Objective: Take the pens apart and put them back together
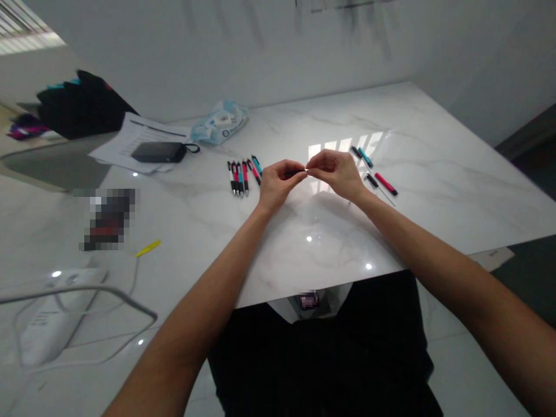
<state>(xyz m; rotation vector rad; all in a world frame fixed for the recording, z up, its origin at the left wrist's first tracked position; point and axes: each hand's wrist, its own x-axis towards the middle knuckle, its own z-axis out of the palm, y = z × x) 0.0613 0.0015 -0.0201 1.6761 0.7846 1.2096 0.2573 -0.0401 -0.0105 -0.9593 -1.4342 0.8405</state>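
Note:
Above the white marble-patterned table, my left hand (pixel 277 184) is closed in a pinch around a short dark pen part (pixel 294 172). My right hand (pixel 337 175) pinches at the tip of that part, fingertips almost meeting the left ones; a tiny bright bit shows there, too small to name. Left of my hands lies a row of assembled pens (pixel 238 178) in red, blue, white and black. On the right are loose pen pieces: a blue barrel (pixel 365 157), a red barrel (pixel 386 183), a black grip piece (pixel 371 180) and a thin pale refill (pixel 386 194).
A black pouch-like case (pixel 158 152) with a strap rests on printed papers (pixel 130 130). Behind is a blue-white soft packet (pixel 221 123). At left are a yellow tool-like strip (pixel 148 248), a white power strip (pixel 58 318) and cables. The table's front edge runs before my lap.

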